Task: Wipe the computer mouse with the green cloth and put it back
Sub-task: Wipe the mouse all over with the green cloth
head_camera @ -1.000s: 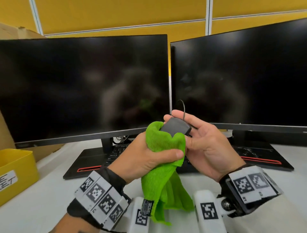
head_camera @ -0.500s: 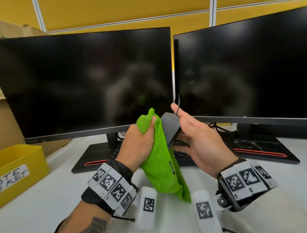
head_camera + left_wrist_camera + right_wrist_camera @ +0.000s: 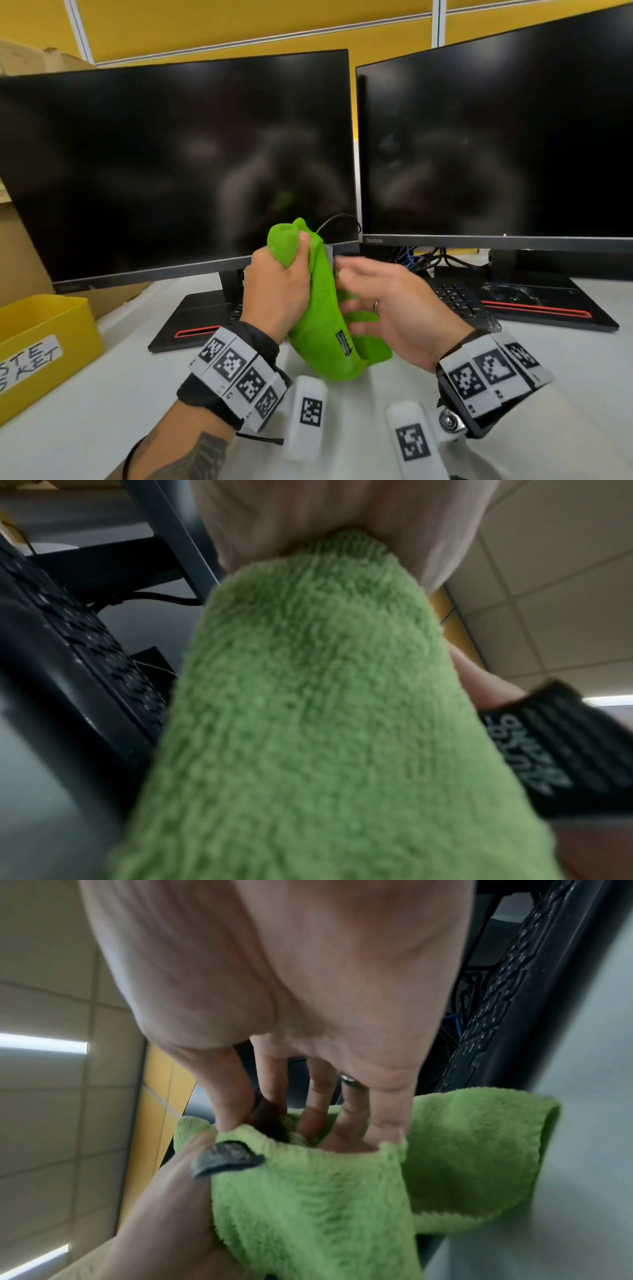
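Note:
My left hand (image 3: 277,287) grips a bunched green cloth (image 3: 318,329) and presses it against the dark computer mouse (image 3: 329,254). Only a thin grey edge of the mouse shows above the cloth in the head view. Its cable (image 3: 339,221) arcs up behind. My right hand (image 3: 394,308) is blurred and reaches into the cloth from the right. In the right wrist view its thumb and fingers pinch the dark mouse (image 3: 268,1119) just above the cloth (image 3: 342,1191). The cloth (image 3: 325,723) fills the left wrist view under my left hand (image 3: 308,515).
Two dark monitors (image 3: 178,164) (image 3: 496,137) stand close behind my hands, on flat black bases with red stripes. A black keyboard (image 3: 459,298) lies under the right monitor, with cables (image 3: 424,257) behind it. A yellow bin (image 3: 41,339) sits at the left, beside a cardboard box (image 3: 20,246).
The mouse lay in plain view in my right hand; the cloth now covers nearly all of it. My left hand slid the cloth up along it, and my right hand turned palm-down.

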